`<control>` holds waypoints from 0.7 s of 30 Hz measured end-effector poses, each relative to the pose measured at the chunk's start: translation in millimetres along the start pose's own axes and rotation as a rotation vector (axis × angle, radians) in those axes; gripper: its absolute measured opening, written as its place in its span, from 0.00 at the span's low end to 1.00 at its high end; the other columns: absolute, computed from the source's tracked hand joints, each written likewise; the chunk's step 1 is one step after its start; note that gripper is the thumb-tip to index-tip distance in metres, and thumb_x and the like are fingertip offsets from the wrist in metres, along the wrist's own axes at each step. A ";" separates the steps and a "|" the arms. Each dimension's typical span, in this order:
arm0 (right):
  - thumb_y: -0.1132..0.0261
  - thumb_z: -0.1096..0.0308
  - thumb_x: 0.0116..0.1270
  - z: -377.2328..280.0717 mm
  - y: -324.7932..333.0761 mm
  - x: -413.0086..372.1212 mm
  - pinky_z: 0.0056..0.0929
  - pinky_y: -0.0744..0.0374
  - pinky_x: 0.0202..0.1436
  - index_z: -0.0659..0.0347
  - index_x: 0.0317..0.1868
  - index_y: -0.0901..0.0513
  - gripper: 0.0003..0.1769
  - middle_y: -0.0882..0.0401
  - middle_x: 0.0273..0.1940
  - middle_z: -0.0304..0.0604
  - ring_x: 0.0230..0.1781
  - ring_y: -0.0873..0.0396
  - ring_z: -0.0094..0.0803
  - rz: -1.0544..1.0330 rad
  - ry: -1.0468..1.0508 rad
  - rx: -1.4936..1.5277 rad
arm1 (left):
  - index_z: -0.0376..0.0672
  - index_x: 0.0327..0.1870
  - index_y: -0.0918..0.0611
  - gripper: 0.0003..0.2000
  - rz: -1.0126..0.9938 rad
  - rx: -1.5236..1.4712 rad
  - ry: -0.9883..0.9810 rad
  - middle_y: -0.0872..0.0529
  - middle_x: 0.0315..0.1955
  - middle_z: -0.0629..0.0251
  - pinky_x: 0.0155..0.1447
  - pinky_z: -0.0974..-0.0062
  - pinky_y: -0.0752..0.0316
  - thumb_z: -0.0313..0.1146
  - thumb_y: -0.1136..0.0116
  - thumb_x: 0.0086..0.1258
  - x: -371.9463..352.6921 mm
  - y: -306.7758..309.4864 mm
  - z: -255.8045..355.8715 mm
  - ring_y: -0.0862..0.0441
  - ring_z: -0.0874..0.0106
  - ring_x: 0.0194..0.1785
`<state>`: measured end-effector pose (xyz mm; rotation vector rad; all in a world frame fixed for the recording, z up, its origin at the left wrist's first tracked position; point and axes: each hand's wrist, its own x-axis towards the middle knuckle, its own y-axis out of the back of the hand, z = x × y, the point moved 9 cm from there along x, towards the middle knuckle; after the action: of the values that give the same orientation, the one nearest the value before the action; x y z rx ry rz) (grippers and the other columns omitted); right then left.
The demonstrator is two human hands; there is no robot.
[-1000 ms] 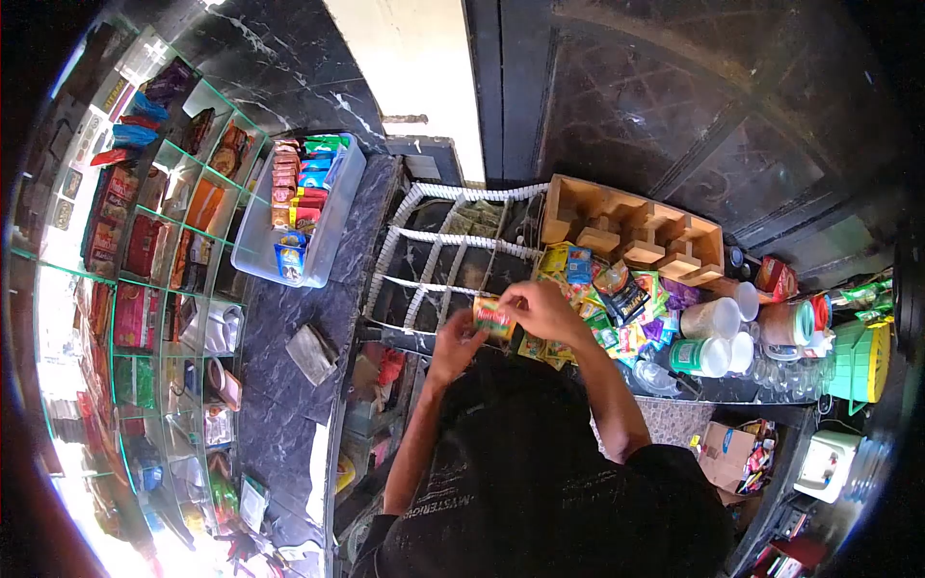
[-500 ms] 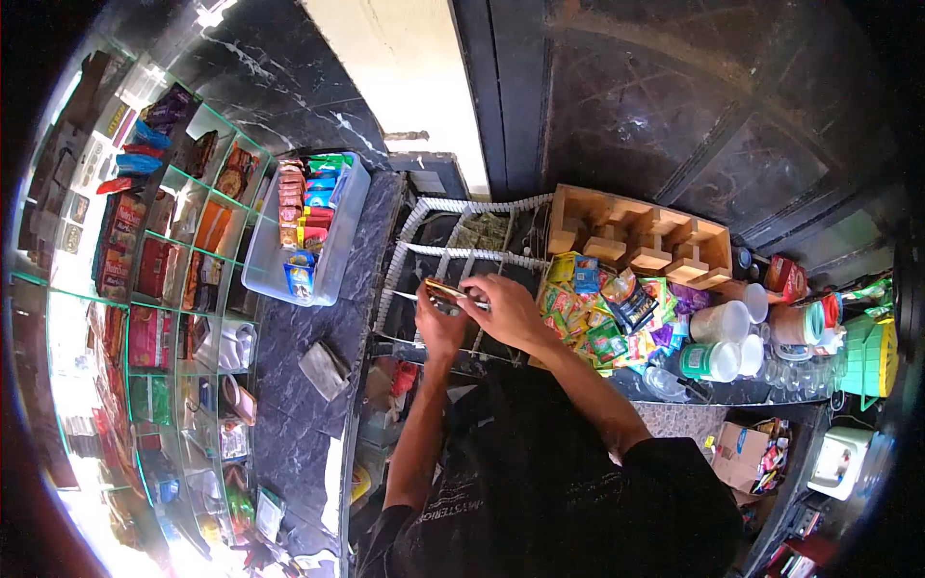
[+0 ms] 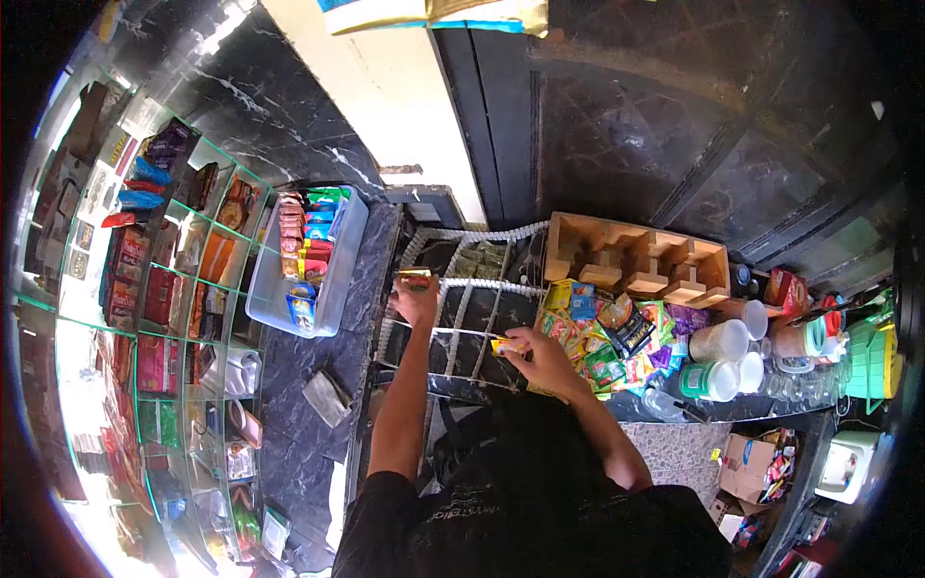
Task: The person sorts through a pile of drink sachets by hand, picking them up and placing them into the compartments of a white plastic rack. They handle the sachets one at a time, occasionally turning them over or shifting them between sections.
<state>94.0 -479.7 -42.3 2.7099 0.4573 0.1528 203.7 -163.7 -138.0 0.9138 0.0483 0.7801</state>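
My left hand (image 3: 414, 302) grips a small stack of packets (image 3: 415, 280) over the left part of a rack wrapped in white cord (image 3: 462, 283). Over the rack's right side, my right hand (image 3: 536, 354) pinches a small yellow packet (image 3: 501, 346). The two hands are apart. Just right of my right hand lies a pile of colourful sachets (image 3: 607, 361). To the left, a clear plastic bin (image 3: 336, 299) holds rows of red, blue and green packets.
A wooden divided box (image 3: 713, 272) stands behind the sachets, with plastic jars (image 3: 718, 341) to their right. Glass shelves of packaged goods (image 3: 159, 289) line the left. A folded grey item (image 3: 328, 398) lies on the dark marble counter (image 3: 294, 443).
My hands have moved apart, the left one leftward with the stack and the right one rightward and down with a yellow packet. The view has shifted, and a blue, white and tan object shows at the top.
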 end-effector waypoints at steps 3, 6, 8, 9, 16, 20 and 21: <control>0.30 0.65 0.70 14.1 4.1 -10.4 0.37 0.16 0.45 0.62 0.58 0.21 0.19 0.13 0.43 0.48 0.42 0.12 0.39 0.011 -0.031 0.043 | 0.42 0.62 0.27 0.42 -0.025 -0.080 0.110 0.22 0.47 0.39 0.58 0.50 0.27 0.50 0.19 0.46 2.7 3.0 3.4 0.23 0.42 0.52; 0.31 0.66 0.71 21.4 6.5 -15.6 0.36 0.16 0.45 0.62 0.58 0.22 0.18 0.13 0.44 0.48 0.41 0.12 0.39 -0.026 -0.073 0.064 | 0.43 0.61 0.27 0.41 0.002 -0.046 0.131 0.20 0.47 0.44 0.60 0.50 0.27 0.48 0.18 0.46 0.7 -4.4 -12.1 0.22 0.46 0.53; 0.31 0.66 0.71 17.2 9.8 -14.3 0.36 0.16 0.46 0.62 0.58 0.22 0.18 0.13 0.44 0.48 0.42 0.12 0.39 -0.050 -0.084 0.065 | 0.46 0.59 0.28 0.39 -0.072 0.066 0.143 0.19 0.47 0.54 0.61 0.50 0.27 0.46 0.18 0.48 -1.8 -22.8 -26.0 0.19 0.52 0.51; 0.32 0.66 0.72 17.4 8.9 -14.6 0.36 0.16 0.47 0.63 0.58 0.22 0.18 0.13 0.44 0.48 0.42 0.12 0.39 -0.069 -0.105 0.063 | 0.47 0.59 0.29 0.37 -0.123 0.037 0.161 0.19 0.46 0.59 0.61 0.52 0.27 0.45 0.18 0.49 -2.5 -27.0 -29.6 0.19 0.57 0.50; 0.31 0.66 0.71 16.1 3.4 -8.2 0.34 0.15 0.47 0.63 0.59 0.22 0.19 0.13 0.45 0.49 0.44 0.12 0.39 -0.084 -0.048 0.082 | 0.44 0.60 0.31 0.40 -0.433 -0.506 0.465 0.20 0.49 0.64 0.56 0.64 0.21 0.40 0.15 0.48 -1.2 -89.9 -83.9 0.19 0.69 0.47; 0.31 0.66 0.72 17.8 -0.9 -8.9 0.33 0.15 0.48 0.63 0.59 0.22 0.19 0.12 0.46 0.50 0.44 0.12 0.36 -0.127 -0.120 0.130 | 0.43 0.65 0.32 0.41 -0.471 -0.777 0.582 0.21 0.52 0.61 0.46 0.67 0.18 0.40 0.16 0.53 -10.6 -62.0 -39.5 0.18 0.69 0.48; 0.32 0.66 0.72 21.2 -1.8 -9.8 0.32 0.15 0.48 0.63 0.59 0.22 0.19 0.12 0.46 0.49 0.44 0.12 0.36 -0.137 -0.157 0.137 | 0.43 0.65 0.31 0.40 -0.470 -0.846 0.593 0.20 0.51 0.61 0.43 0.68 0.18 0.40 0.17 0.54 -10.6 -61.9 -37.2 0.18 0.70 0.48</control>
<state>87.8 -488.9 -62.8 2.7834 0.6243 -0.1329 219.1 -166.9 -209.3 -0.1552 0.4067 0.5213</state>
